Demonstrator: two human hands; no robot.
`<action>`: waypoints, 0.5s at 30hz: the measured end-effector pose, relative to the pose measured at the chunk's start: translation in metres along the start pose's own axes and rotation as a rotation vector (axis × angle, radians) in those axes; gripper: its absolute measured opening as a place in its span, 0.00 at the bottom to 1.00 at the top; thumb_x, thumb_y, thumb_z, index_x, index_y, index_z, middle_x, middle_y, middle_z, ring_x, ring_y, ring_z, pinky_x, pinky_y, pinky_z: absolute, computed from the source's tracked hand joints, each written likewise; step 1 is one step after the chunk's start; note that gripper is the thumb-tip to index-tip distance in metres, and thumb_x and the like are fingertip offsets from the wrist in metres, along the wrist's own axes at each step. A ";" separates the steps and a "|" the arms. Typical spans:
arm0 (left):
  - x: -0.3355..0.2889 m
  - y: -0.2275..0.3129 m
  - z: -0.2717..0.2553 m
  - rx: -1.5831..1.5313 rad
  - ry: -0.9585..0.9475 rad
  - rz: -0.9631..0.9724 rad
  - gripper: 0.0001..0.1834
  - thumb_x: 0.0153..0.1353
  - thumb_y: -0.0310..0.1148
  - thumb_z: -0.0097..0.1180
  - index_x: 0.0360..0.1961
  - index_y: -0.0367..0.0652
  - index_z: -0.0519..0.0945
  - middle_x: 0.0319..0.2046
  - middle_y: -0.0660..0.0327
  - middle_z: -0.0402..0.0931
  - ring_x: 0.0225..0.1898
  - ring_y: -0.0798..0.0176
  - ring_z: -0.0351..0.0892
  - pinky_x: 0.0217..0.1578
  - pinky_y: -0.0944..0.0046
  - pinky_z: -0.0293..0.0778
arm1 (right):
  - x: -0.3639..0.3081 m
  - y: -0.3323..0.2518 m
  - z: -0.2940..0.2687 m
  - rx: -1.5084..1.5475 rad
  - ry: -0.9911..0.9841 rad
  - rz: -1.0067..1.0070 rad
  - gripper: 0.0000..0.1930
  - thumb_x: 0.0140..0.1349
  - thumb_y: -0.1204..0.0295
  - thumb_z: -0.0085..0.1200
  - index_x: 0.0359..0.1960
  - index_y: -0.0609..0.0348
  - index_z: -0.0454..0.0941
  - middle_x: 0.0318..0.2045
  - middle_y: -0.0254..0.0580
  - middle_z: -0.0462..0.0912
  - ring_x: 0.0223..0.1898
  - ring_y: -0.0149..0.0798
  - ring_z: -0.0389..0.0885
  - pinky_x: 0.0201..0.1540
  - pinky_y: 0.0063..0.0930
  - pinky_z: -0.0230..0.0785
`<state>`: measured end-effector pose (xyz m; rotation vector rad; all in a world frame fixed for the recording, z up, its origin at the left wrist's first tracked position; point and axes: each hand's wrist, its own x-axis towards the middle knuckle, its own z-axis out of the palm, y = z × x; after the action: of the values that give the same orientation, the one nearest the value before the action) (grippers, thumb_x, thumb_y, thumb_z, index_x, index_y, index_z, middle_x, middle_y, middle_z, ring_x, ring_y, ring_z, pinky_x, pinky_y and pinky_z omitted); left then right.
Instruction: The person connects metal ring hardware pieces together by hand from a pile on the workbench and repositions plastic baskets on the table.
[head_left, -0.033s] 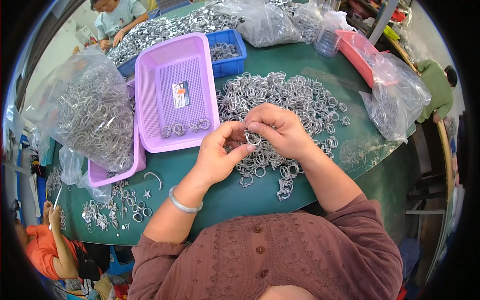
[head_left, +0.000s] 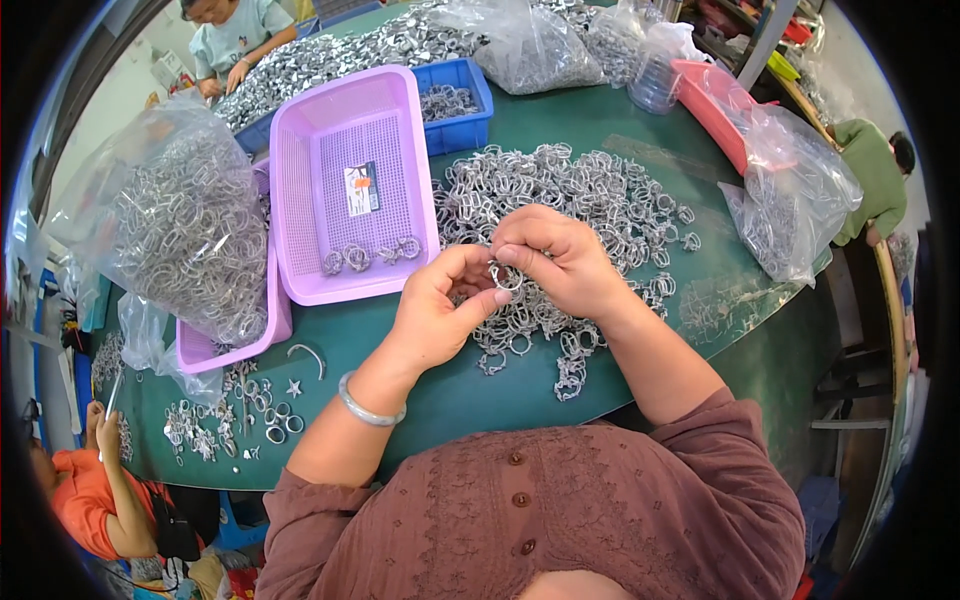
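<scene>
Between my two hands is a small silver metal ring [head_left: 507, 277] with a detailed band. My left hand [head_left: 443, 300] pinches it between thumb and fingers from the left. From the upper right, the thumb and bent fingers of my right hand [head_left: 556, 262] close on its top edge. Both hands are over the near left part of a heap of silver rings [head_left: 610, 205], many joined in clusters, on a green table [head_left: 440, 390]. My fingers partly hide the held ring. To the left of the hands, a purple basket [head_left: 432, 200] has a few rings along its near end.
A clear bag of rings [head_left: 190, 235] leans in another purple basket [head_left: 232, 358] on the left. Loose rings and star pieces [head_left: 205, 425] lie near left. Behind are a blue bin [head_left: 460, 137] and a large metal heap [head_left: 330, 60]. A red tray [head_left: 705, 110] stands far right; other people sit around.
</scene>
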<state>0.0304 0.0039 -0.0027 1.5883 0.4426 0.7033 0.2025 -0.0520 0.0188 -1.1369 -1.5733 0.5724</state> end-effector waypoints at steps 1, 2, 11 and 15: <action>0.000 0.000 0.001 0.000 0.001 0.000 0.17 0.52 0.19 0.56 0.44 0.38 0.71 0.34 0.63 0.73 0.36 0.72 0.73 0.37 0.73 0.71 | 0.001 -0.001 0.000 0.000 -0.001 -0.044 0.05 0.57 0.75 0.51 0.31 0.62 0.77 0.28 0.38 0.77 0.29 0.33 0.75 0.33 0.24 0.68; 0.000 -0.001 0.002 -0.121 0.001 0.006 0.17 0.53 0.19 0.56 0.45 0.37 0.71 0.35 0.62 0.74 0.37 0.71 0.74 0.38 0.73 0.72 | 0.000 0.000 0.000 0.000 -0.002 -0.045 0.05 0.57 0.75 0.51 0.31 0.62 0.77 0.28 0.38 0.77 0.29 0.33 0.75 0.33 0.24 0.68; 0.002 0.001 0.000 -0.169 0.072 0.100 0.16 0.54 0.19 0.54 0.45 0.37 0.71 0.36 0.62 0.75 0.38 0.71 0.74 0.40 0.72 0.72 | -0.007 -0.002 -0.007 0.430 -0.021 0.371 0.10 0.63 0.72 0.45 0.42 0.62 0.74 0.29 0.31 0.76 0.28 0.23 0.73 0.33 0.17 0.68; 0.003 -0.003 -0.001 -0.127 0.123 0.144 0.16 0.53 0.20 0.56 0.44 0.36 0.72 0.33 0.63 0.74 0.35 0.72 0.74 0.38 0.73 0.72 | -0.010 -0.002 -0.007 0.521 -0.072 0.393 0.10 0.61 0.74 0.47 0.42 0.65 0.73 0.30 0.34 0.77 0.29 0.24 0.74 0.34 0.18 0.69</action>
<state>0.0319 0.0070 -0.0049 1.4718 0.3680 0.9248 0.2083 -0.0625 0.0178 -1.0253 -1.1557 1.2164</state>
